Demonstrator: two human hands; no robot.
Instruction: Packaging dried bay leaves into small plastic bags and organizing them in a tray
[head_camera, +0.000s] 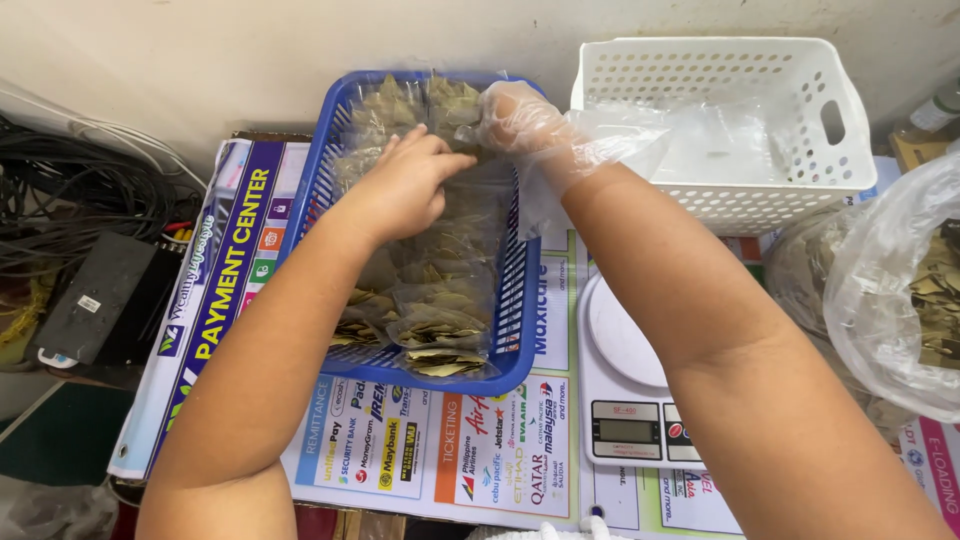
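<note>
Nearest us sits the white scale (622, 345). Our bare left hand (400, 185) and gloved right hand (520, 118) pinch, seemingly, one leaf packet (455, 150) at the blue basket's (515, 290) far end; we seat it upright, snug.

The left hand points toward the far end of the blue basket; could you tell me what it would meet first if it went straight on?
Probably the clear packets of dried leaves just beyond the left hand's fingertips, then the blue basket's far wall; depth is unclear.
</note>
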